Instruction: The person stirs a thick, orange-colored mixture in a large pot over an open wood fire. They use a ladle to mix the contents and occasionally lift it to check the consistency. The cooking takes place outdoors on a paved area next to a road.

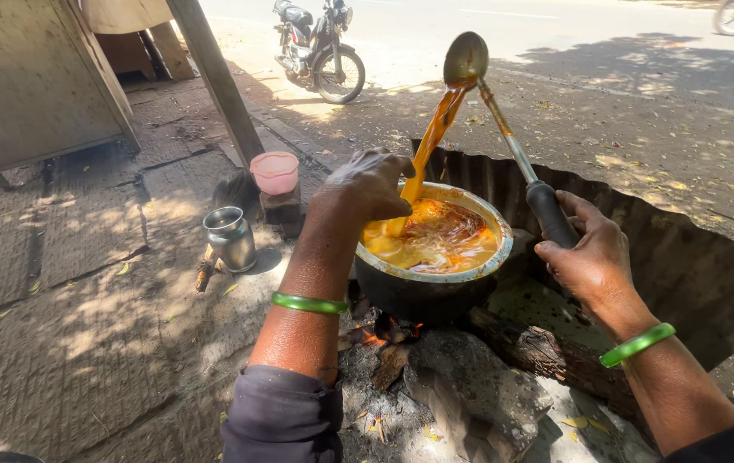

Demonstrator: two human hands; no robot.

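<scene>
Both hands are busy at a wood fire on the ground. Right hand [592,257] is wrapped tight around the black grip of a long ladle [466,58], lifted high and tipped so that an orange-brown liquid [431,137] streams down into the pot [435,287]. Left hand [367,184] hovers curled at the pot's far-left rim, fingers bent down; whether it grips the rim or only rests there cannot be told. Each wrist wears a green bangle [308,303].

That pot, dark-sided with a pale rim, sits on stones [478,390] over glowing embers [375,337] and is nearly full of frothy liquid. A corrugated metal sheet [676,249] screens the fire on the right side. On the ground to the left stand a small steel vessel [229,238] and, a little beyond it, a pink cup [275,171] on a block. A motorcycle [315,47] is parked well away by the road.

Risks, as I judge them: the stream falls close beside the left hand, so a wobble of the ladle could scald it. With the pot this full, splashes could spill over the rim onto the embers. The left sleeve [285,416] hangs near the fire.
</scene>
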